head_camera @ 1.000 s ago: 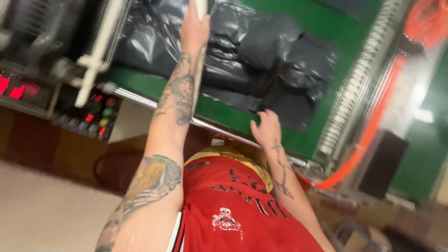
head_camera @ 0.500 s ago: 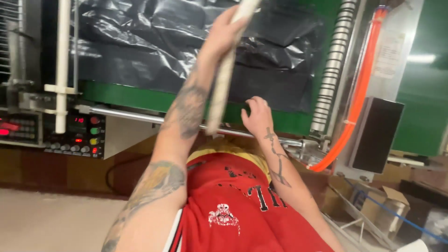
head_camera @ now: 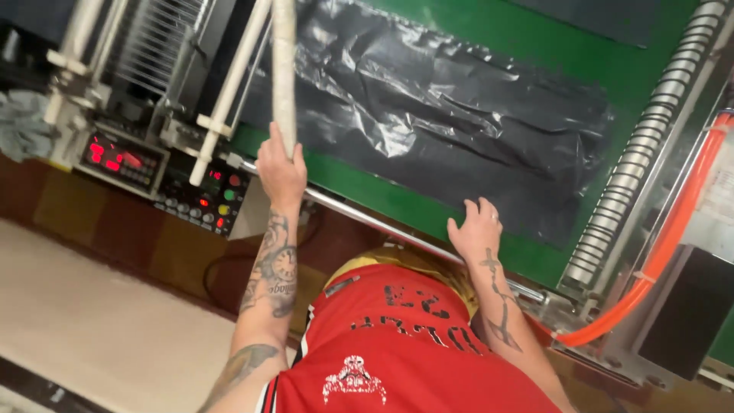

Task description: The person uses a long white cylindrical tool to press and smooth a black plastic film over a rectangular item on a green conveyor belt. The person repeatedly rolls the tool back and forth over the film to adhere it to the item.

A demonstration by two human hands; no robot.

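My left hand (head_camera: 280,172) is shut around the lower end of a long pale rod (head_camera: 284,69), which stands almost upright and runs out of the top of the view. My right hand (head_camera: 475,229) lies flat, fingers spread, on the near edge of a crumpled black plastic sheet (head_camera: 459,115). The sheet is spread over a green machine bed (head_camera: 382,200). A metal rail (head_camera: 367,220) runs along the bed's front edge between my two hands. My red jersey fills the bottom of the view.
Left of my left hand is a control panel (head_camera: 202,200) with coloured buttons, and beside it a red digital display (head_camera: 122,159). White bars (head_camera: 229,92) stand at the upper left. At the right are a ribbed metal roller (head_camera: 642,168), an orange hose (head_camera: 673,237) and a black box (head_camera: 688,313).
My left hand has swung the rod leftward, from across the plastic sheet to almost upright near the control panel. My right hand stays at the sheet's near edge.
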